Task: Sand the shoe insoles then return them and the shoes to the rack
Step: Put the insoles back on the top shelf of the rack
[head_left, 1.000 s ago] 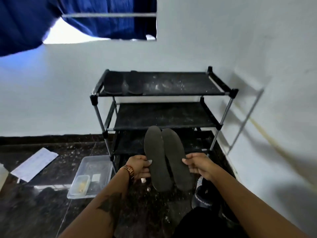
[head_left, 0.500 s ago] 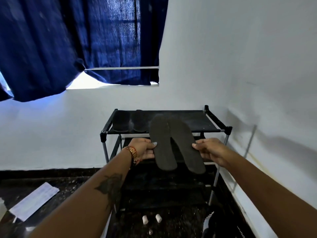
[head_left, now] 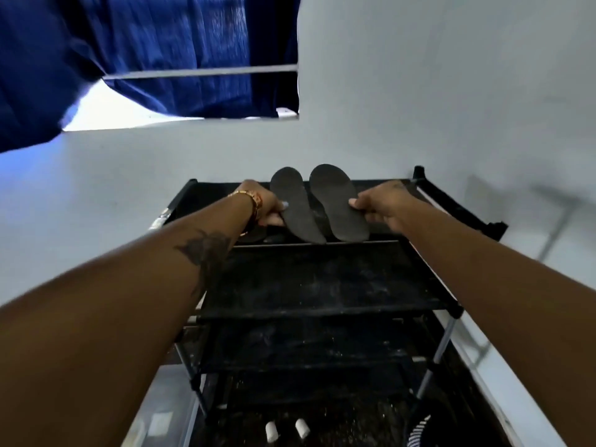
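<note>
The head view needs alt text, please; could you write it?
Two hands, left hand and right hand, each grip one dark insole over the top shelf of a black shoe rack against a white wall.

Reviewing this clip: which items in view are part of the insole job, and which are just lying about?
Part of the job:
- left insole, pinched by the left hand
- right insole, pinched by the right hand
- black shoe rack, the insoles over its top shelf
- shoe on the floor, partly cut off

Lying about:
- two small white pieces on the floor
- clear plastic tray
- blue curtain
</note>
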Demonstrator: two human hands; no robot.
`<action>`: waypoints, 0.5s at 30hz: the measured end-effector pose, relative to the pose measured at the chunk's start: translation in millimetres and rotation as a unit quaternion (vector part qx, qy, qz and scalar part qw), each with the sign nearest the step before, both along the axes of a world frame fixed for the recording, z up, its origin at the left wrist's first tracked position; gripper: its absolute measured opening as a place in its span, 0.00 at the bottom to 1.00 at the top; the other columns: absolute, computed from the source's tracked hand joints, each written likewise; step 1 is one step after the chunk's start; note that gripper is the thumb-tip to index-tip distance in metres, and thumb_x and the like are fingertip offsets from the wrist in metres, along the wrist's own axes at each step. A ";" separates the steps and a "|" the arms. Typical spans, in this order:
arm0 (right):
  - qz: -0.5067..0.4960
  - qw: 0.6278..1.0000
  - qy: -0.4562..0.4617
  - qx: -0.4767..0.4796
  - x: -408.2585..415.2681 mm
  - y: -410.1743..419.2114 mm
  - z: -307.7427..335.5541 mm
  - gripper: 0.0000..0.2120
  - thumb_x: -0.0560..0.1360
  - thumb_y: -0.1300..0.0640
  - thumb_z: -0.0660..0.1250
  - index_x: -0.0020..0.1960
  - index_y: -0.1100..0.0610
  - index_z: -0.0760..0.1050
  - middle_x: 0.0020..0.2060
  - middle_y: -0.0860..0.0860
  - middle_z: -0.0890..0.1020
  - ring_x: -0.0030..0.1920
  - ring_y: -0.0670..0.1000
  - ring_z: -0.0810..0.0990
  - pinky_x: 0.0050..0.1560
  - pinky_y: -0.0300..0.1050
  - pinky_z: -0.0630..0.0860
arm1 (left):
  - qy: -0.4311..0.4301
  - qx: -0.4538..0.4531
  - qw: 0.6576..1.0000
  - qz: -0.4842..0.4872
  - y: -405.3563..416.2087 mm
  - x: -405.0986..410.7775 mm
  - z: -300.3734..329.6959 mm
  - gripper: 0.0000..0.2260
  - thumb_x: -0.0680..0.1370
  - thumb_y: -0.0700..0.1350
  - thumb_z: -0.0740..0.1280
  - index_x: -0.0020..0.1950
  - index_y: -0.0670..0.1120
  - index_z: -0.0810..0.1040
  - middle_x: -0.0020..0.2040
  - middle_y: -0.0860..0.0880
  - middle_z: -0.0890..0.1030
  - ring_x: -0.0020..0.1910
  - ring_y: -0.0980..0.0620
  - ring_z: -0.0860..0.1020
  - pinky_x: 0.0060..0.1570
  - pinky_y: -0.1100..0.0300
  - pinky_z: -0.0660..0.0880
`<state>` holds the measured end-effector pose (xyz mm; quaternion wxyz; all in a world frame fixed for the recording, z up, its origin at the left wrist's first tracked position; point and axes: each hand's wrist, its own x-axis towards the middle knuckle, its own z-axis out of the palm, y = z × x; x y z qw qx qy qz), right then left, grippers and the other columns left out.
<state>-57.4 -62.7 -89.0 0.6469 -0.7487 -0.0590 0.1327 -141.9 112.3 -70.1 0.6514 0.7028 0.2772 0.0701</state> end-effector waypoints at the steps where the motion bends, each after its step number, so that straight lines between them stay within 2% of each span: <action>1: 0.000 1.000 0.000 -0.018 6.5 3.2 -5.3 0.05 0.72 0.68 0.69 0.42 0.63 0.74 0.34 0.52 0.77 0.33 0.47 0.76 0.22 0.36 0.72 | 0.007 0.011 1.000 -0.003 3.0 5.8 -2.6 0.03 0.76 0.30 0.64 0.43 0.32 0.72 0.39 0.41 0.79 0.40 0.42 0.79 0.26 0.55 0.77; 4: -0.009 0.998 0.001 -0.066 22.6 11.2 -19.0 0.09 0.70 0.66 0.72 0.49 0.65 0.76 0.37 0.53 0.78 0.34 0.48 0.77 0.32 0.39 0.75 | 0.033 0.061 0.998 -0.005 10.6 19.3 -11.2 0.03 0.75 0.31 0.67 0.47 0.33 0.74 0.26 0.43 0.80 0.26 0.47 0.81 0.22 0.58 0.77; 6: -0.022 0.996 -0.004 -0.085 29.8 15.5 -25.4 0.15 0.69 0.64 0.74 0.54 0.65 0.76 0.42 0.56 0.80 0.35 0.48 0.77 0.36 0.40 0.76 | 0.046 0.088 0.995 0.005 13.8 25.6 -16.3 0.04 0.74 0.32 0.68 0.42 0.35 0.73 0.21 0.46 0.78 0.26 0.49 0.81 0.23 0.58 0.78; 8: -0.037 0.994 -0.020 -0.101 34.2 18.8 -27.9 0.16 0.68 0.62 0.75 0.54 0.64 0.77 0.46 0.57 0.81 0.34 0.48 0.76 0.34 0.39 0.75 | 0.054 0.119 0.991 0.018 15.7 30.2 -18.5 0.07 0.74 0.34 0.69 0.38 0.37 0.73 0.19 0.48 0.77 0.26 0.51 0.80 0.28 0.59 0.80; 11: -0.061 0.987 -0.055 -0.140 35.3 23.4 -28.4 0.15 0.68 0.59 0.75 0.51 0.63 0.78 0.47 0.57 0.82 0.35 0.49 0.77 0.40 0.41 0.75 | 0.067 0.198 0.977 0.039 19.5 36.1 -20.0 0.09 0.72 0.38 0.72 0.35 0.39 0.74 0.20 0.49 0.77 0.20 0.52 0.78 0.40 0.57 0.81; 12: -0.067 0.984 -0.066 -0.154 34.4 24.5 -28.8 0.14 0.68 0.58 0.75 0.51 0.63 0.77 0.48 0.57 0.82 0.39 0.51 0.78 0.42 0.41 0.75 | 0.068 0.221 0.972 0.050 21.2 37.0 -19.9 0.09 0.72 0.39 0.73 0.35 0.40 0.75 0.20 0.49 0.78 0.21 0.52 0.79 0.39 0.58 0.81; 15: -0.087 0.974 -0.094 -0.185 30.2 25.4 -29.3 0.16 0.70 0.56 0.73 0.54 0.62 0.77 0.54 0.57 0.81 0.54 0.54 0.79 0.50 0.39 0.73 | 0.070 0.252 0.963 0.068 19.8 35.0 -18.9 0.05 0.74 0.38 0.71 0.40 0.38 0.78 0.19 0.50 0.77 0.19 0.51 0.78 0.24 0.61 0.77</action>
